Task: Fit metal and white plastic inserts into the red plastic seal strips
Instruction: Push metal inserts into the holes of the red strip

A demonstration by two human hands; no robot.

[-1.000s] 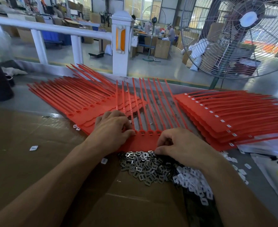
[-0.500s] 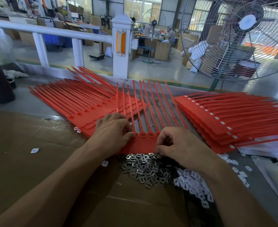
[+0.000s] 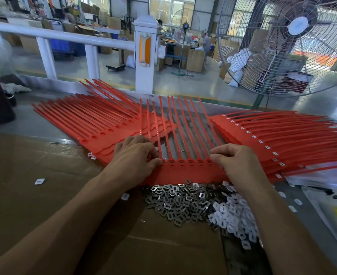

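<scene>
**Seating inserts along a red seal strip comb**

Head view. Left hand [image 3: 132, 155] and right hand [image 3: 237, 161], fingers curled, pinching opposite ends of the centre red seal strip [image 3: 185, 172] at its slotted heads. Best done slot by slot, pressed flush, strip held flat. Metal inserts [image 3: 175, 203] and white plastic inserts [image 3: 233, 217] heaped just below, on cardboard [image 3: 34, 195]. Beyond: white railing [image 3: 64, 36], large fan [image 3: 294, 46], factory floor.

A factory floor: stacked cardboard boxes [image 3: 195, 60], industrial fan [image 3: 294, 44], painted concrete aisles.
</scene>
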